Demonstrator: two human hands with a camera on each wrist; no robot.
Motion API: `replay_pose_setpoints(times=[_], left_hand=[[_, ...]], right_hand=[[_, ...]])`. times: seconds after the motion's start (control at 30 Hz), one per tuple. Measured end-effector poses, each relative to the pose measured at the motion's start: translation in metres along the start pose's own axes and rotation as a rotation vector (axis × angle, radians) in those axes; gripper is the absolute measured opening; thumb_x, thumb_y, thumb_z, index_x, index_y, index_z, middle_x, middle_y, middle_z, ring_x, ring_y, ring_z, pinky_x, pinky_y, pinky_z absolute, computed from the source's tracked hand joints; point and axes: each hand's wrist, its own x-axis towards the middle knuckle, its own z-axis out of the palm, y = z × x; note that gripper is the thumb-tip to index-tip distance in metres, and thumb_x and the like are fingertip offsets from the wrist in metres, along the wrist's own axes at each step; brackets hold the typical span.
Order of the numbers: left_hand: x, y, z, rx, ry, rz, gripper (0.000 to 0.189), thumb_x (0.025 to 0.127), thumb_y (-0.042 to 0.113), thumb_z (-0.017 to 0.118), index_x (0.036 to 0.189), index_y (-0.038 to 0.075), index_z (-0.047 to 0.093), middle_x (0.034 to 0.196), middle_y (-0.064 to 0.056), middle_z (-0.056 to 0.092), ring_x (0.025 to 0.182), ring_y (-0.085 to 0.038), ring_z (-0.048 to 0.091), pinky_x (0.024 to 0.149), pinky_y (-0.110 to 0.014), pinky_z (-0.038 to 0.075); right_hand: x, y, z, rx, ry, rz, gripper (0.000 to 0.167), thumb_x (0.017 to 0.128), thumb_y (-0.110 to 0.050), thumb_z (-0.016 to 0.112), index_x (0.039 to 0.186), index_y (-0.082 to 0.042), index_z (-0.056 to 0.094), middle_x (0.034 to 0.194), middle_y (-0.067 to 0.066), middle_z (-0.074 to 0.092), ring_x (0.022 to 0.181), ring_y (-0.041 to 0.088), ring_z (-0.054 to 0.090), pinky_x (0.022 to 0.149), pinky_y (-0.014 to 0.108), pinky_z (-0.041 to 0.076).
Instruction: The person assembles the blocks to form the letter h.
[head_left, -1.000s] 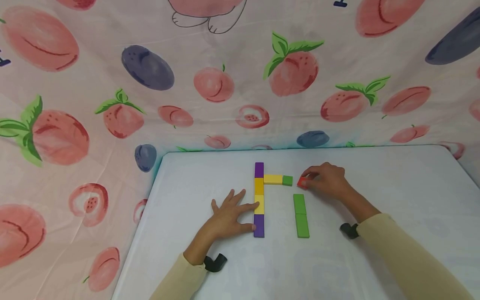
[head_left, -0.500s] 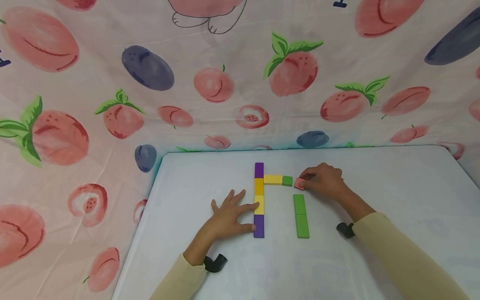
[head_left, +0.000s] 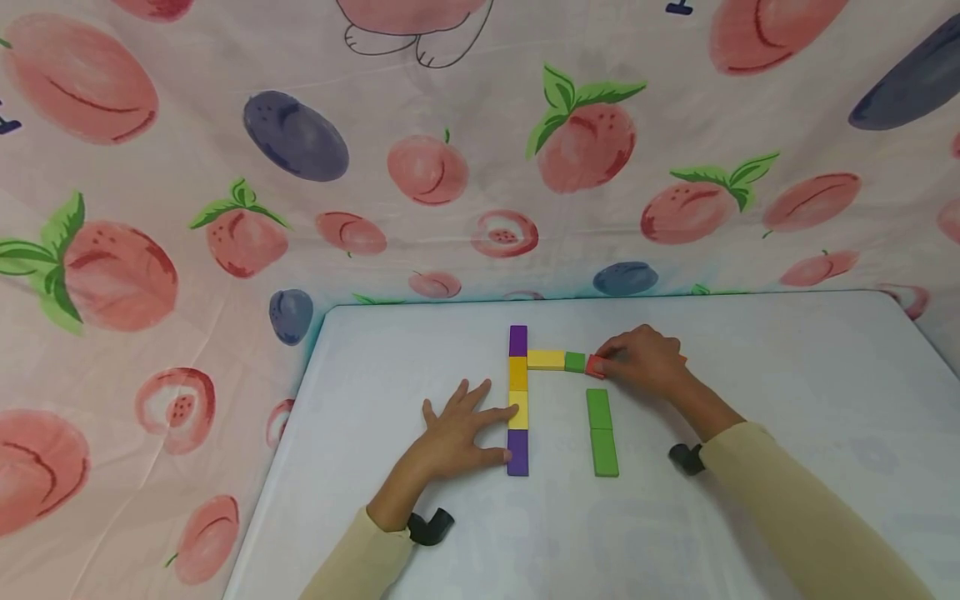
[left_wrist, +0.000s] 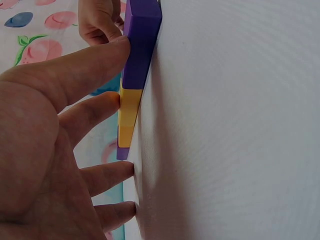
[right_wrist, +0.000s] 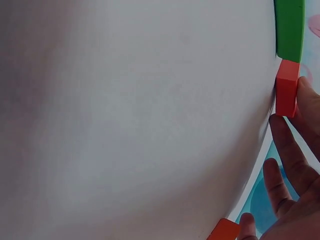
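My left hand (head_left: 453,433) lies with fingers spread on the white table, its thumb touching the near purple block (head_left: 518,452) and its index finger the yellow block (head_left: 522,411). Those two belong to a straight column that continues with an orange-yellow block (head_left: 518,373) and a far purple block (head_left: 518,340). From the column a yellow block (head_left: 546,360) and a small green block (head_left: 574,362) extend rightward. At that row's right end my right hand (head_left: 645,361) pinches a small red block (head_left: 594,367), also seen in the right wrist view as a red block (right_wrist: 286,92).
Two green blocks (head_left: 602,432) stand end to end, right of the column. An orange-red block (right_wrist: 224,230) lies beyond my right hand, mostly hidden in the head view. A fruit-printed cloth (head_left: 435,100) hangs behind the white table (head_left: 825,375).
My right hand has slid the red block left, up close to the small green block. A corner of the orange-red block now shows behind that hand. The left hand has stayed put.
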Motion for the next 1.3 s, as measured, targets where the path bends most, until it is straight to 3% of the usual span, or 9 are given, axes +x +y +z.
replay_pose_setpoints(times=[1.3], left_hand=[[-0.0001, 0.0004, -0.0009, -0.002, -0.004, 0.004, 0.061, 0.087, 0.052, 0.074, 0.144, 0.043, 0.056, 0.170, -0.004, 0.027, 0.159, -0.038, 0.009, 0.108, -0.087, -0.002]], right_hand=[[0.0000, -0.0030, -0.0035, 0.020, -0.023, -0.005, 0.026, 0.092, -0.029, 0.074, 0.114, -0.015, 0.079, 0.111, 0.008, 0.076, 0.115, 0.034, 0.055, 0.089, 0.067, 0.037]])
